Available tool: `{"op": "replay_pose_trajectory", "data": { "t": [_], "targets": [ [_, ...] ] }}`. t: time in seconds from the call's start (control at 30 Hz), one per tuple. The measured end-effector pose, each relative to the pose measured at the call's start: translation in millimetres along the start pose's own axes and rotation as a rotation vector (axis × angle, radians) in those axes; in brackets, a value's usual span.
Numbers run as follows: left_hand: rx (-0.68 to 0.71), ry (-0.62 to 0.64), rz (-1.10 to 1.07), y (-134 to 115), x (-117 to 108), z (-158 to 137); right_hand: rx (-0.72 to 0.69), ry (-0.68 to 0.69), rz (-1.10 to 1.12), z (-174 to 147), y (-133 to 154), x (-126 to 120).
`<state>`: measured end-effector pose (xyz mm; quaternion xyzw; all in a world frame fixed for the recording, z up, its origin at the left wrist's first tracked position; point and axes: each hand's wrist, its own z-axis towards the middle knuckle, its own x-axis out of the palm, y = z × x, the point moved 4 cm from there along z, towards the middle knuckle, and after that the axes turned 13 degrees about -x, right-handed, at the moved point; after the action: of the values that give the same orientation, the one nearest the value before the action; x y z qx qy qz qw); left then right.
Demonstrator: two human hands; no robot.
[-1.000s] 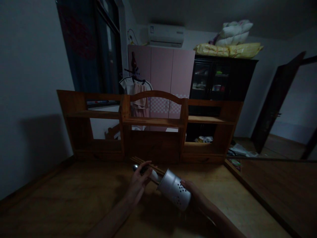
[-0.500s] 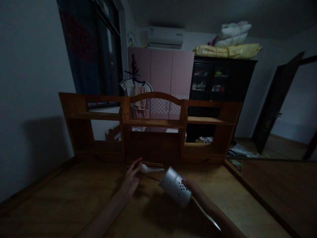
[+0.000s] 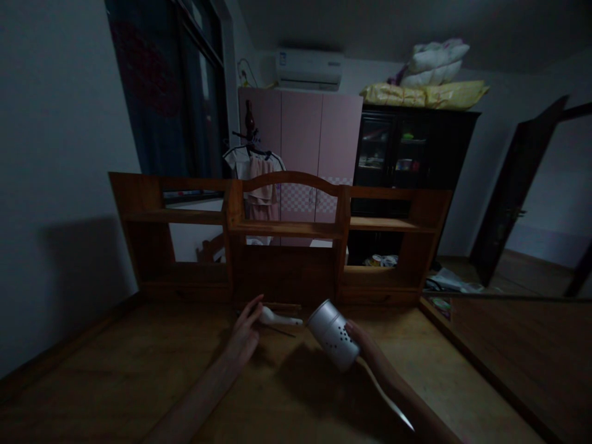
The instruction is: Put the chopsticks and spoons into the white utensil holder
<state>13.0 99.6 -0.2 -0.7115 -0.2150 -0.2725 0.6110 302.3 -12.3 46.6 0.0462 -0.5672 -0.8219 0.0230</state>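
Observation:
My left hand (image 3: 245, 333) is closed on a white soup spoon (image 3: 279, 318), its narrow end pointing right. Light wooden chopsticks (image 3: 283, 306) lie behind the spoon, and a thin dark stick (image 3: 281, 331) sticks out below it; the fingers hide how these are gripped. My right hand (image 3: 363, 342) grips a silver metal utensil holder (image 3: 332, 332) with punched holes. The holder tilts, its rim facing up and left, near the spoon's tip but apart from it. A pale curved strip (image 3: 388, 399) trails from behind the holder along my right forearm; I cannot make out its kind.
Beneath both hands is a wooden desk top (image 3: 139, 370). A low wooden shelf unit (image 3: 287, 229) stands along its far edge. A raised wooden edge (image 3: 481, 367) borders the right side, and a wall (image 3: 60, 154) rises on the left.
The utensil holder has shifted slightly up and right, away from the spoon. My left hand, with the spoon and sticks, has moved a little left.

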Motion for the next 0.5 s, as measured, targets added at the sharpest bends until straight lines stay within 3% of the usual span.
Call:
{"op": "replay_pose_trajectory", "data": {
  "t": [0.5],
  "targets": [
    [0.023,0.0,-0.089,2.7,-1.7,1.7,0.078,-0.035,0.004,-3.6,-1.5,0.5]
  ]
}}
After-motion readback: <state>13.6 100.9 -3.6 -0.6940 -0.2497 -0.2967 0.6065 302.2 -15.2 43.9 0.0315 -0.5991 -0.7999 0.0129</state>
